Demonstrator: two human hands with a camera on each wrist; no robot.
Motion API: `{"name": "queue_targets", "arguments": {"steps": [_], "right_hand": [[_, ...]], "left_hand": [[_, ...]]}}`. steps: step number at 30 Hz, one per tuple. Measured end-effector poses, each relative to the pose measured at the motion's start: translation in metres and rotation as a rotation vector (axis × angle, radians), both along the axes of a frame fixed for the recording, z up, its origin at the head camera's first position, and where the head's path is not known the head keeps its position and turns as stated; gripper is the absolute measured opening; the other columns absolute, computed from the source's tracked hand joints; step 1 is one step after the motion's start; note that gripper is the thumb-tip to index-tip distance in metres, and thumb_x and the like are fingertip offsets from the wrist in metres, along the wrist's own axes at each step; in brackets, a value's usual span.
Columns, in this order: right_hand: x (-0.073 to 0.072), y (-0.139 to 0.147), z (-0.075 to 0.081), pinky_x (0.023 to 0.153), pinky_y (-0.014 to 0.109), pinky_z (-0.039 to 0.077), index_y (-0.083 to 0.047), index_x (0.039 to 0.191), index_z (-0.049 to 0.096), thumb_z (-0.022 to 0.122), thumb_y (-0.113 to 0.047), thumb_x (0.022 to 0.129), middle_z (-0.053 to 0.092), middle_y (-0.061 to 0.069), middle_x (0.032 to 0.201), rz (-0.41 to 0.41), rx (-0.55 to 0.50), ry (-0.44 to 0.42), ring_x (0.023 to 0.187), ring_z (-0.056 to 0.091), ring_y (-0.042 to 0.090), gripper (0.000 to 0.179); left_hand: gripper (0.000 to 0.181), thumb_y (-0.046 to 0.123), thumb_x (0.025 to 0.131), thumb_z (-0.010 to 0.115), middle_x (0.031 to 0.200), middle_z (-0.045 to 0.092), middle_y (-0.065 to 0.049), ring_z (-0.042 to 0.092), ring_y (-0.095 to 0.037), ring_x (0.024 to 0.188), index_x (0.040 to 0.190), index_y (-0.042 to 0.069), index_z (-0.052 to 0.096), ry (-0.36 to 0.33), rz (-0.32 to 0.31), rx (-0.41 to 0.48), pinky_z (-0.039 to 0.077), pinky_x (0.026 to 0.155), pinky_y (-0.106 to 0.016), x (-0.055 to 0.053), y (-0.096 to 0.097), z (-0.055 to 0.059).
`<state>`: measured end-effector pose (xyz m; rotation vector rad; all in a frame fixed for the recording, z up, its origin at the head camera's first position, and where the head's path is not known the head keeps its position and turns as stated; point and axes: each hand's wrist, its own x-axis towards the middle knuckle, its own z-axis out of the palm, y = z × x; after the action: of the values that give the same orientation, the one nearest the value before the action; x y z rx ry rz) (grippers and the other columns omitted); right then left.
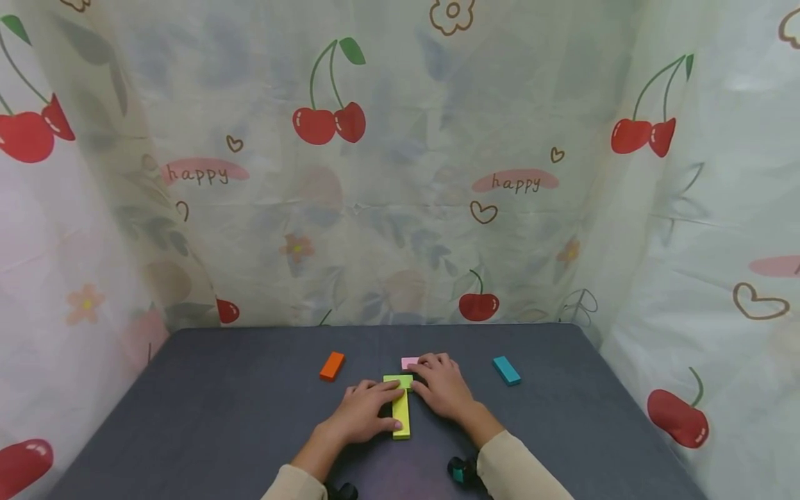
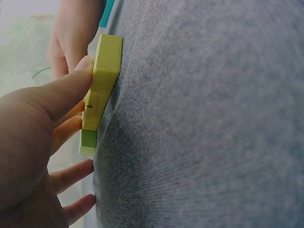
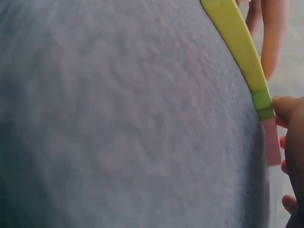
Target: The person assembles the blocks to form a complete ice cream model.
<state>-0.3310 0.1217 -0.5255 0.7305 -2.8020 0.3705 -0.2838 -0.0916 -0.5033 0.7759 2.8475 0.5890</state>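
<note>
A long yellow block [image 1: 401,417] lies flat on the dark cloth, with a light green block [image 1: 398,379] set crosswise at its far end. My left hand [image 1: 364,411] rests over these two, its thumb on the yellow block and fingers spread toward the green one. In the left wrist view, the thumb touches the upper face of the yellow block [image 2: 107,59]. Past the green block lies a pink block [image 1: 409,362], partly hidden by my right hand [image 1: 444,385]. The right thumb touches the green block [image 3: 261,99] in the right wrist view, and the fingers reach over the pink block [image 3: 271,142].
An orange block [image 1: 332,366] lies on the dark cloth-covered table [image 1: 237,403] to the left. To the right is a blue block [image 1: 506,371]. Patterned curtains [image 1: 400,173] hang behind the table and along both sides.
</note>
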Motion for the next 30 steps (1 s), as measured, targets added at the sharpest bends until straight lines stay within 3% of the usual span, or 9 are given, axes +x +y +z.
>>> {"name": "queue_targets", "arguments": {"steps": [18, 30], "right_hand": [[0.004, -0.012, -0.004, 0.093, 0.050, 0.040, -0.019, 0.128, 0.066, 0.060, -0.028, 0.098, 0.057, 0.000, 0.120, 0.082, -0.036, 0.068, 0.107, 0.046, 0.023, 0.032], [0.006, -0.018, -0.002, 0.092, 0.048, 0.041, -0.014, 0.127, 0.067, 0.059, -0.020, 0.098, 0.059, 0.000, 0.120, 0.131, -0.091, 0.034, 0.107, 0.048, 0.022, 0.030]], "left_hand": [[0.064, 0.053, 0.087, 0.066, 0.149, 0.043, 0.004, 0.042, -0.029, 0.126, 0.144, 0.028, 0.051, -0.008, -0.003, -0.001, 0.032, 0.094, -0.056, -0.001, -0.001, -0.002], [0.063, 0.052, 0.087, 0.066, 0.148, 0.044, 0.003, 0.044, -0.030, 0.124, 0.143, 0.026, 0.053, 0.017, -0.009, 0.014, 0.033, 0.092, -0.056, 0.000, -0.001, -0.002]]}}
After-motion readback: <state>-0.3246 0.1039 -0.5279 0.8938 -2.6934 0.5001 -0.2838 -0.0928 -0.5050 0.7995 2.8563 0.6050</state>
